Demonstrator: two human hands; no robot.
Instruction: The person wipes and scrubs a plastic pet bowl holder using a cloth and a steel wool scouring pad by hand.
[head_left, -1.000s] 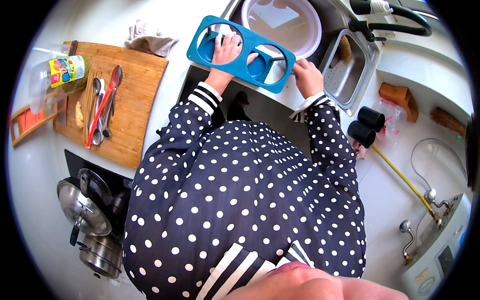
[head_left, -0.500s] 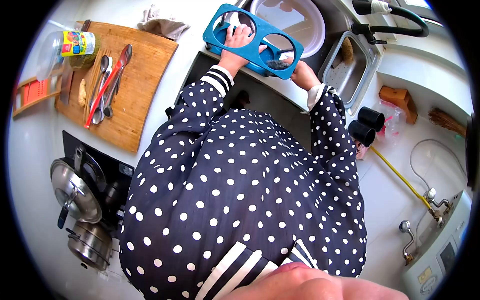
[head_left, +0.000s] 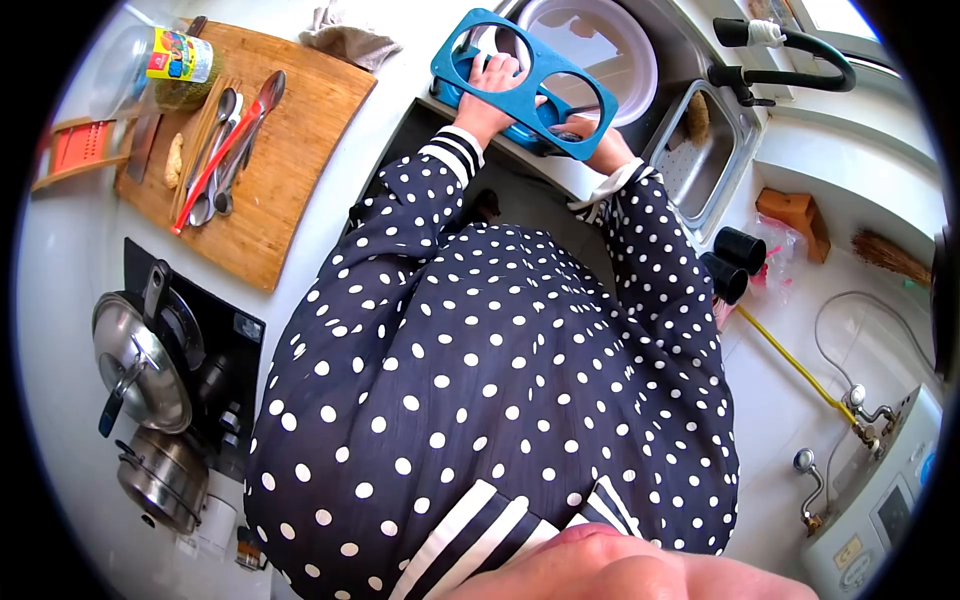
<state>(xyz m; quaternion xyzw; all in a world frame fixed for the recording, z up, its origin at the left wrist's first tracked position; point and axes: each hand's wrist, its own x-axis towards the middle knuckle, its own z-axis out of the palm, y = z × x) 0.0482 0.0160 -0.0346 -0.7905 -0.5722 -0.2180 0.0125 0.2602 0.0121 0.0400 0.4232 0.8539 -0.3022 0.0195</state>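
A blue plastic rack (head_left: 537, 72) with two large round holes is held tilted at the near edge of the sink. My left hand (head_left: 490, 92) grips the rack around its middle, with fingers reaching into the left hole. My right hand (head_left: 607, 148) is at the rack's right end, its fingers reaching inside under the right hole. A dark grey, bristly scrubber was in its fingers a moment ago; now it is mostly hidden by the rack and fingers. Behind the rack, a white basin (head_left: 640, 60) of water stands in the sink.
A black faucet (head_left: 800, 80) and a steel side basin (head_left: 700, 160) with a brown scrubber (head_left: 697, 117) lie to the right. Two black cups (head_left: 735, 262) sit below them. On the left are a cutting board (head_left: 300, 130) with spoons and chopsticks, a cloth (head_left: 350, 38) and a lidded pan (head_left: 140, 360).
My right hand has moved inward and left under the rack, taking the scrubber further inside. The left hand keeps its hold on the rack. The whole view has shifted slightly.
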